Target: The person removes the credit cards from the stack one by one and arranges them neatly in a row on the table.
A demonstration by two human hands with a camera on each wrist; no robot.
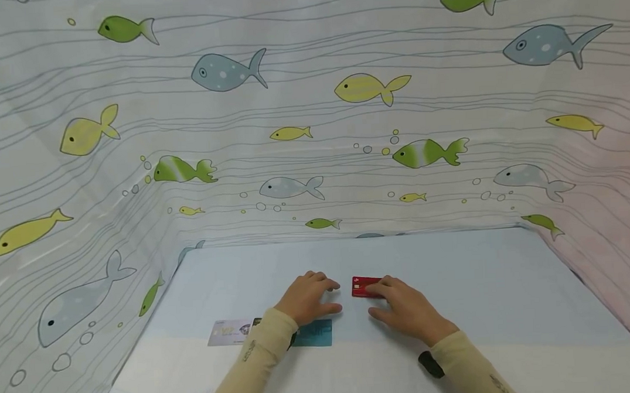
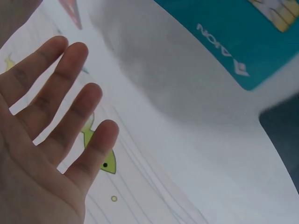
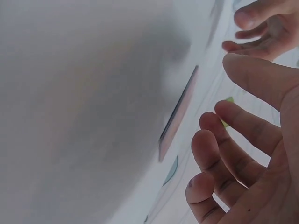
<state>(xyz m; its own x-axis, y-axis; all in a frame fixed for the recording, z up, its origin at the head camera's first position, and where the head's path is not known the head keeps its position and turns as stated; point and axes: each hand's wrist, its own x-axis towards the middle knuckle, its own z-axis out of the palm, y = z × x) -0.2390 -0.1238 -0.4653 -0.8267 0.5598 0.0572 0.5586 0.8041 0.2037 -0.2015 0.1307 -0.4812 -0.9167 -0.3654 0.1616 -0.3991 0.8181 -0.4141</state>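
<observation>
Lying at ten o'clock from the right hand (image 1: 408, 311), a red rectangular card (image 1: 363, 282) showed partly behind it in the head view; a teal rectangular card (image 1: 317, 332) lay at six o'clock from the left hand (image 1: 306, 299). The left wrist view showed that hand spread and empty; the right wrist view, the other loosely bent and empty.

red card (image 1: 365, 280): thin plastic, smooth by the look of it | teal card (image 2: 219, 42): smooth plastic, its chip (image 2: 279, 14) shiny metal | pale card (image 1: 227, 332): plastic, silvery sheen | desk (image 1: 483, 294): smooth covering, matt, cloth or plastic, I can't tell | wall sheet (image 1: 307, 21): plastic-looking, softly glossy | sleeves (image 1: 258, 357): matt cloth, from where I stand
</observation>
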